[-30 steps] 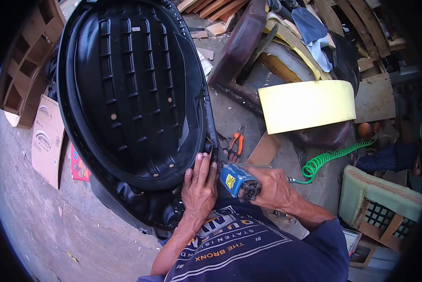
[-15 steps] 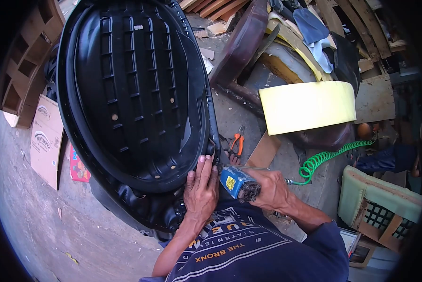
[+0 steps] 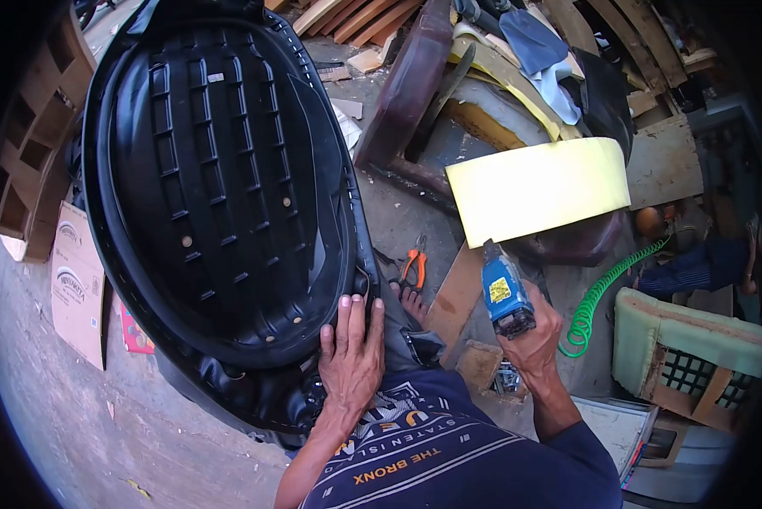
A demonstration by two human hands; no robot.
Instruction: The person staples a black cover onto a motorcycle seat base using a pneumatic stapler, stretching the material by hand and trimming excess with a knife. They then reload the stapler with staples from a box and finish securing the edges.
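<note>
A large black seat with a ribbed plastic base [image 3: 228, 178] lies with its underside up, its black cover folded round the rim. My left hand [image 3: 351, 360] rests flat on the rim at the seat's lower right, fingers stretched out. To the right, my right hand [image 3: 534, 331] is wrapped round a blue staple gun [image 3: 504, 293], which is held away from the seat and points up toward a pale yellow foam strip [image 3: 542, 187]. A coiled green air hose [image 3: 593, 310] runs beside that hand.
Orange-handled pliers [image 3: 415, 265] lie on the floor near a foot [image 3: 411, 304]. A dark red frame [image 3: 406, 93] stands behind them. At the right is a pale green cushioned piece [image 3: 652, 339]; flattened cardboard [image 3: 77, 288] leans at the left.
My right hand has pulled the staple gun away from the seat's rim, to the right, and turned it upward. My left hand has stayed on the rim, its fingers slightly more spread.
</note>
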